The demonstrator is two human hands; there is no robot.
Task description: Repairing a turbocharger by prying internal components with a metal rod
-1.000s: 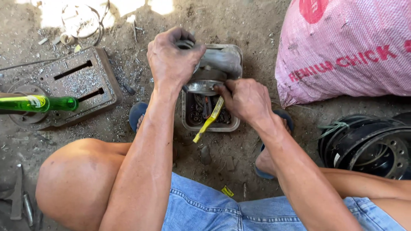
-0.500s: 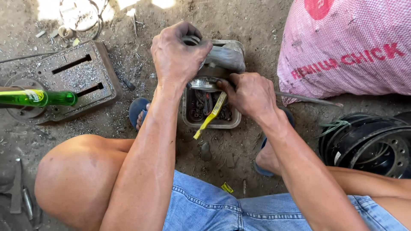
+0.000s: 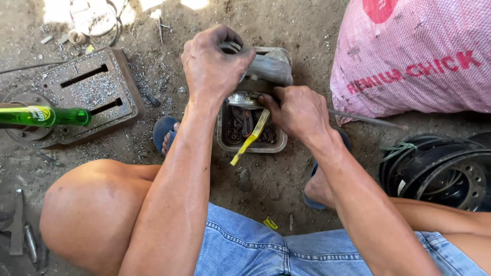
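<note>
The left hand [image 3: 212, 64] clenches a grimy metal part [image 3: 266, 66] steady above the tray [image 3: 250, 148]; the right hand [image 3: 299, 110] grips a yellow-handled tool [image 3: 250, 138] (tip hidden).

The left hand [image 3: 215, 64] has shifted slightly on the grey metal part [image 3: 268, 66], its grip tighter than before.

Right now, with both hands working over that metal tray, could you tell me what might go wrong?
The left hand grips a grimy metal part over the metal tray; it could slip and drop onto the small parts inside. The right hand holds a yellow-handled tool close to the left fingers. Feet in open sandals sit beside the tray, unprotected.
</note>
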